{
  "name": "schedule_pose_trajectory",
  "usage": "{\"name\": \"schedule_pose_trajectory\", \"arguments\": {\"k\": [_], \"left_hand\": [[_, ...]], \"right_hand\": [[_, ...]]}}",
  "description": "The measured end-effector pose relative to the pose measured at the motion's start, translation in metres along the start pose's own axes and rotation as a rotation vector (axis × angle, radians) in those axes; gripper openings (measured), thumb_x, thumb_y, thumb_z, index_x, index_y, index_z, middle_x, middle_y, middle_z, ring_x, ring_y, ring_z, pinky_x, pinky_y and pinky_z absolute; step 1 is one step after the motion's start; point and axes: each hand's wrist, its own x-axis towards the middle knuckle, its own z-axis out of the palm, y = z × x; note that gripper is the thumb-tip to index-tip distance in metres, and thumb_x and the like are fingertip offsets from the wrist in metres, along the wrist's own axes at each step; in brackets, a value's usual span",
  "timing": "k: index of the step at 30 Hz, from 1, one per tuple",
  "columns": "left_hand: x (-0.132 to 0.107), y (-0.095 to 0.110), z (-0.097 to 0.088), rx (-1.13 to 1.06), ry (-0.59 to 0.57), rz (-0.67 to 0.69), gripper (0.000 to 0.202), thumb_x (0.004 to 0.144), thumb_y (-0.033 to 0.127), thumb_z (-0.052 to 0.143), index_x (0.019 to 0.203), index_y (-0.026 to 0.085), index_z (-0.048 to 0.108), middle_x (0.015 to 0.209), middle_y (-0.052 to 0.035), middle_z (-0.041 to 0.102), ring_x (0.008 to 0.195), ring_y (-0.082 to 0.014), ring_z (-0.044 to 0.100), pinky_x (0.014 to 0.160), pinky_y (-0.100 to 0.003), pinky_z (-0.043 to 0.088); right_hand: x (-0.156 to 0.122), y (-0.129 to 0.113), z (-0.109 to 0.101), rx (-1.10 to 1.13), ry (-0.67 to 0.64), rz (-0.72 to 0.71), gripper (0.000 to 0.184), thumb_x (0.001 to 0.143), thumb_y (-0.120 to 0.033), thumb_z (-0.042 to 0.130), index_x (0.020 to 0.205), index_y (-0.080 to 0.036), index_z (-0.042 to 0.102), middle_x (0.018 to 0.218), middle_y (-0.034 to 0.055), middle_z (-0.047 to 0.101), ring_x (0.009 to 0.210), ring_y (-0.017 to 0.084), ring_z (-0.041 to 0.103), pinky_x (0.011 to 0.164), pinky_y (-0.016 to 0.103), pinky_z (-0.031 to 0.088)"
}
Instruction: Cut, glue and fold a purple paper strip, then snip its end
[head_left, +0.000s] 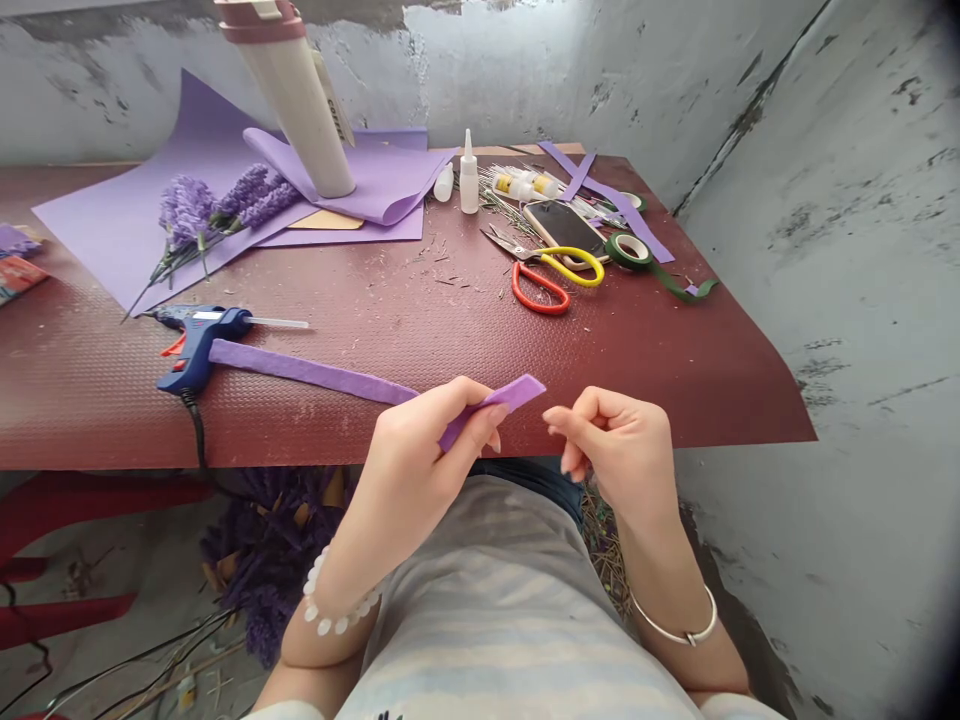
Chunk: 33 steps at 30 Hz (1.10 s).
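Observation:
Between the thumb and fingers of my left hand (420,455) is a long purple strip (315,372), soft-looking like felt or foam. Its short end sticks out to the right past my fingertips, and the longer part trails left across the table to the blue glue gun (202,340). My right hand (619,440) hovers just right of that short end, apart from it. Its thumb and forefinger are pressed together and the other fingers curl in; whether something small is pinched there is not visible.
Yellow-and-red-handled scissors (551,275), a phone (566,228), green tape (628,250) and a glue bottle (469,185) lie or stand behind. Purple sheets (390,185), lavender-like flowers (187,210) and a tall tumbler (300,110) are at the back left. A wall (840,250) bounds the right.

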Motion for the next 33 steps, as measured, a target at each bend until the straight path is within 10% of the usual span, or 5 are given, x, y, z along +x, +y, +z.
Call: {"name": "schedule_pose_trajectory", "arguments": {"k": [10, 19, 25, 33], "left_hand": [[0.0009, -0.0038, 0.0018, -0.022, -0.008, -0.003, 0.019, 0.099, 0.015, 0.061, 0.081, 0.020, 0.062, 0.067, 0.0068, 0.069, 0.060, -0.0068, 0.062, 0.064, -0.017, 0.048], [0.0010, -0.0074, 0.0038, -0.027, -0.018, 0.010, 0.018, 0.100, 0.016, 0.060, 0.083, 0.020, 0.063, 0.070, 0.0076, 0.069, 0.063, -0.0058, 0.063, 0.068, -0.016, 0.049], [0.0004, -0.0100, 0.0058, -0.020, -0.013, 0.026, 0.018, 0.100, 0.015, 0.062, 0.083, 0.020, 0.063, 0.069, 0.0085, 0.068, 0.063, -0.0049, 0.065, 0.066, -0.014, 0.047], [0.0008, -0.0090, 0.0060, -0.001, -0.006, 0.034, 0.017, 0.099, 0.015, 0.063, 0.083, 0.019, 0.064, 0.068, 0.0079, 0.068, 0.062, -0.0054, 0.065, 0.065, -0.014, 0.047]], "right_hand": [[0.0059, 0.0074, 0.0007, 0.204, -0.094, -0.075, 0.022, 0.092, -0.042, 0.078, 0.101, -0.023, 0.083, 0.098, 0.0055, 0.086, 0.082, 0.023, 0.084, 0.071, 0.032, 0.071], [0.0007, 0.0059, 0.0028, 0.115, 0.049, -0.073, 0.016, 0.068, -0.026, 0.096, 0.070, -0.020, 0.081, 0.071, 0.0014, 0.082, 0.061, 0.017, 0.078, 0.059, 0.024, 0.068], [0.0017, 0.0069, 0.0014, 0.212, 0.041, -0.088, 0.042, 0.085, -0.045, 0.084, 0.059, -0.018, 0.064, 0.043, -0.0032, 0.064, 0.030, 0.006, 0.052, 0.031, 0.013, 0.043], [0.0054, 0.0112, 0.0024, 0.275, -0.096, -0.140, 0.016, 0.096, -0.035, 0.074, 0.091, -0.021, 0.080, 0.090, 0.0047, 0.086, 0.080, 0.020, 0.084, 0.071, 0.027, 0.071]]}}
